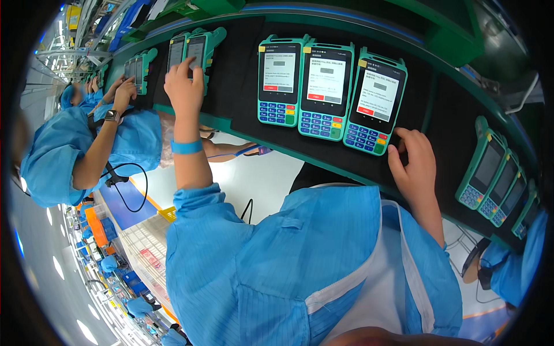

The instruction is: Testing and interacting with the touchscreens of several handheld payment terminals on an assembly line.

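Three green handheld payment terminals point(277, 75) point(326, 81) point(375, 95) lie side by side before me, their screens lit and blue keypads toward me. My left hand point(186, 89) is raised at the left, fingers apart, with nothing in it. Its fingertips overlap the screen of another terminal point(197, 47); I cannot tell whether they touch it. A further terminal point(176, 52) sits beside that one. Near the lower right corner of the rightmost lit terminal, my right hand point(414, 164) rests at the bench edge, loosely bent with thumb and fingers apart, holding nothing.
The terminals lie on a black mat point(242, 75) along a green-edged bench. To the right is another row of terminals point(490, 167) with dark screens. A co-worker in blue point(92, 150) works at the left, and another person's blue sleeve point(525, 259) shows at the right.
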`<state>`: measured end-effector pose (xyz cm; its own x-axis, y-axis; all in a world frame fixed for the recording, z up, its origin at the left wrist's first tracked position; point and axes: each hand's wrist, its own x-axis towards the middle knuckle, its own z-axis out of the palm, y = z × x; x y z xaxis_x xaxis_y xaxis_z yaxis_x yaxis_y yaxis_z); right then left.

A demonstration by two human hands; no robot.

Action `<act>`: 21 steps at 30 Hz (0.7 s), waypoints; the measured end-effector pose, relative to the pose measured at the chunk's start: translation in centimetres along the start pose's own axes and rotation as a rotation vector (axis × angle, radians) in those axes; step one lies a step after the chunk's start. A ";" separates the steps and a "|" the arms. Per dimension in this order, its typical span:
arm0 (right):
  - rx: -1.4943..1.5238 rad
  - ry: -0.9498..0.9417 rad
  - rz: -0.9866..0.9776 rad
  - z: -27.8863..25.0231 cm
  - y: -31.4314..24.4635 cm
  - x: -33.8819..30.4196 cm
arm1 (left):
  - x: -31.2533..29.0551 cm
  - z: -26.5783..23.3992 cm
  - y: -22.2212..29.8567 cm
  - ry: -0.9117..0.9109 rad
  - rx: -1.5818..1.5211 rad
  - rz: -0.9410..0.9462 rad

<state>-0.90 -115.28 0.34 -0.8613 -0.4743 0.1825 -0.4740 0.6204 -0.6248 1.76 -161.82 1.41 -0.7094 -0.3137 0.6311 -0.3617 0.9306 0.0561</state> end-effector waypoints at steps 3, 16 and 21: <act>-0.008 -0.014 0.007 -0.2 0.0 0.0 | -1.7 -2.8 3.0 -0.270 -0.166 -0.172; 0.049 0.021 -0.019 -0.4 0.1 -0.5 | -9.2 -8.1 10.8 -0.590 -0.146 -0.387; -0.061 0.083 -0.112 -0.3 -0.2 -1.1 | -8.3 -7.4 9.5 -0.445 -0.233 -0.487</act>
<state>0.06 -114.67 0.52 -0.8134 -0.4909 0.3121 -0.5760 0.6042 -0.5506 8.64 -148.99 2.44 -0.6978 -0.7065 0.1178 -0.5977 0.6650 0.4478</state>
